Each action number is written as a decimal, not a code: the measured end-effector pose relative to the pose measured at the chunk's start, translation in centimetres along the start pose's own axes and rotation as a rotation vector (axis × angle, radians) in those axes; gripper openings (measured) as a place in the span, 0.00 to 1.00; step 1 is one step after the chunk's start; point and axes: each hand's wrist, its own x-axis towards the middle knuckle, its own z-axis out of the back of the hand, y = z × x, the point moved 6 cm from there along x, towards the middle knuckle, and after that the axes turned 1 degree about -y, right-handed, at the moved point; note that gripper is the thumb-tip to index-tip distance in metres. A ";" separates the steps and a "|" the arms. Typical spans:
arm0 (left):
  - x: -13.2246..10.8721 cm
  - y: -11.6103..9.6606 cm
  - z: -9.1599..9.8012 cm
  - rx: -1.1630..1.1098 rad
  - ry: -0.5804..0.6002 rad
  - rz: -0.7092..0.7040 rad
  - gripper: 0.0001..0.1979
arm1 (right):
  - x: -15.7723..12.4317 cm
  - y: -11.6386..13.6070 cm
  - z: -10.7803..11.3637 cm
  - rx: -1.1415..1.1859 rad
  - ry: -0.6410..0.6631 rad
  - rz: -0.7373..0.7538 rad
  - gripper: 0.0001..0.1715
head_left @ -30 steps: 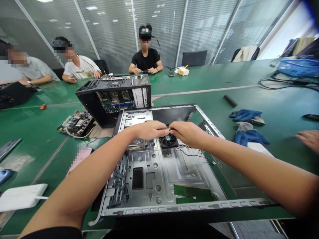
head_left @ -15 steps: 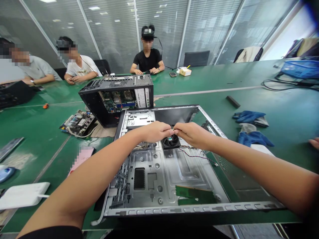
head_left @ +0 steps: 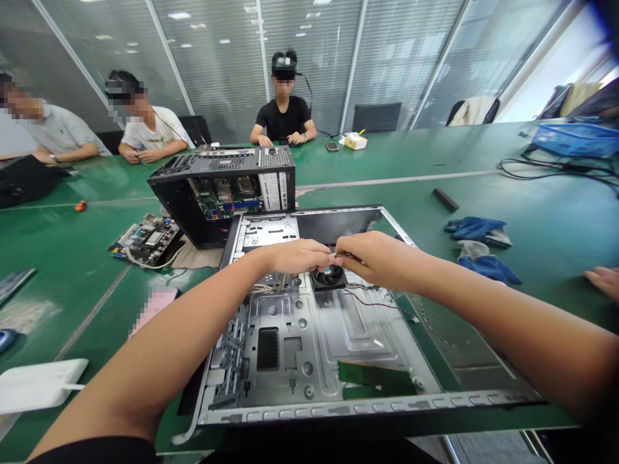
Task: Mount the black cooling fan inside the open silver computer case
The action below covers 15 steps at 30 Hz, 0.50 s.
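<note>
An open, empty grey computer case point(head_left: 309, 341) lies flat in front of me on the green table. A small black cooling fan point(head_left: 327, 277) sits inside it near the far end, with thin red and black wires point(head_left: 382, 303) trailing to the right. My left hand point(head_left: 294, 255) and my right hand point(head_left: 370, 258) meet just above the fan. Both have their fingers pinched together on something small that I cannot make out. A green circuit strip point(head_left: 372, 377) lies in the near part of the case.
A second black computer case point(head_left: 222, 190) with its board showing stands behind, with a loose motherboard point(head_left: 147, 240) to its left. Blue gloves point(head_left: 478, 229) lie at the right, a white device point(head_left: 41, 383) at the near left. Three people sit across the table; another person's hand point(head_left: 602, 280) rests at the right edge.
My hands have stayed pinched together above the fan, shifting only slightly. The hand at the right edge has moved a little.
</note>
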 end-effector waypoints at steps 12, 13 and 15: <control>0.3 0.7 0.0 0.046 -0.027 0.004 0.16 | -0.2 -1.7 -2.3 -0.039 -0.224 0.093 0.13; 0.3 0.8 0.0 0.059 -0.025 0.014 0.16 | -0.2 -1.7 -2.4 -0.087 -0.246 0.118 0.13; 0.3 1.0 -0.1 0.040 -0.018 0.042 0.16 | -0.4 -1.5 -2.4 -0.189 -0.312 0.147 0.15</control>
